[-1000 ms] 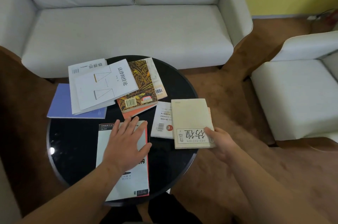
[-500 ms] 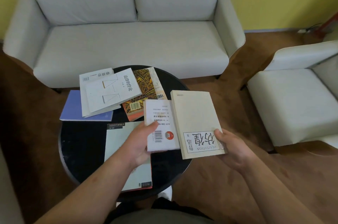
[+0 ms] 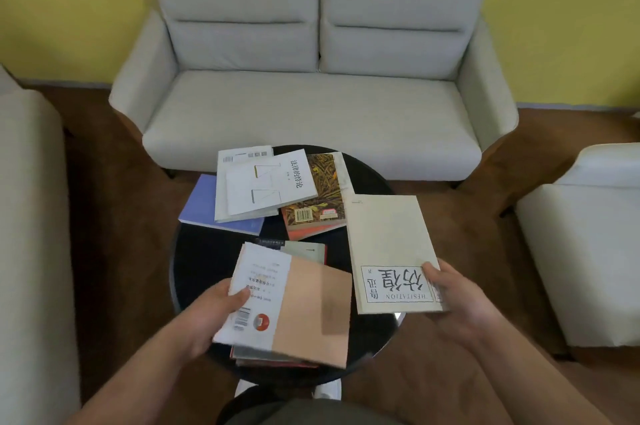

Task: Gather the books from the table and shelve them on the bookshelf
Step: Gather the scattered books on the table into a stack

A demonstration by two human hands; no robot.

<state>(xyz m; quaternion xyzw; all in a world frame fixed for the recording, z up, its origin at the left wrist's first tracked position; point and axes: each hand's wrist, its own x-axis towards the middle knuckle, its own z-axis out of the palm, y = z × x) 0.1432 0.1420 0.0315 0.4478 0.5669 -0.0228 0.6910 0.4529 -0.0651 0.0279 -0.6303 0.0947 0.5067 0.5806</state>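
Observation:
My left hand (image 3: pixel 211 317) grips a white-and-peach book (image 3: pixel 298 306) by its left edge, lifted above the round black table (image 3: pixel 197 261). My right hand (image 3: pixel 453 296) holds a cream book (image 3: pixel 388 244) with large black characters by its near right corner, raised over the table's right side. Under the peach book lies a white book with a red spine (image 3: pixel 308 249), mostly hidden. At the table's far side rest a white book (image 3: pixel 266 182) on a grey-white one, a blue book (image 3: pixel 204 202) and a yellow-brown patterned book (image 3: pixel 318 196). No bookshelf is in view.
A light grey sofa (image 3: pixel 311 105) stands behind the table. An armchair (image 3: pixel 585 244) is at the right and another seat (image 3: pixel 31 216) at the left. Brown floor (image 3: pixel 121 216) surrounds the table. My shoes (image 3: pixel 325 390) show below the table's near edge.
My left hand left the red-spined book and picked up the white-and-peach book, now lifted toward me. My right hand raised the cream book. The view tilted up, showing the whole sofa.

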